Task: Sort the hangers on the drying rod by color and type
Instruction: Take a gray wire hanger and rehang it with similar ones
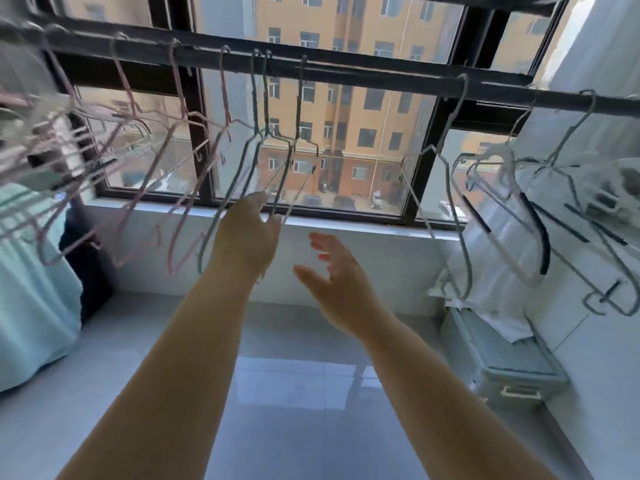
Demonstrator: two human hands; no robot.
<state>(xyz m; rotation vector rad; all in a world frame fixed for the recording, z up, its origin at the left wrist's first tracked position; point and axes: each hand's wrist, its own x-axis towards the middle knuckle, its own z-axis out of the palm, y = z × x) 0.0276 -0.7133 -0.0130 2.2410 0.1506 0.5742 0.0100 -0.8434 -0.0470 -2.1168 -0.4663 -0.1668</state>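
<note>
A dark drying rod [346, 72] crosses the top of the view in front of the window. Several pink wire hangers [180, 188] hang along its left part. In the middle hang a few grey-green wire hangers [258, 147]. My left hand [247, 233] is raised to their lower bars, its fingers closed around the bottom of one. My right hand [332, 271] hovers just to the right and lower, fingers apart, holding nothing. Further right hang a pale grey wire hanger [453, 188] and several white hangers with black grips [512, 202].
A window with black frames [429, 147] stands behind the rod, above a white sill [346, 226]. Light green fabric [31, 289] hangs at the left. A pale lidded storage box [502, 358] sits on the tiled floor [294, 393] at the right, against a white wall.
</note>
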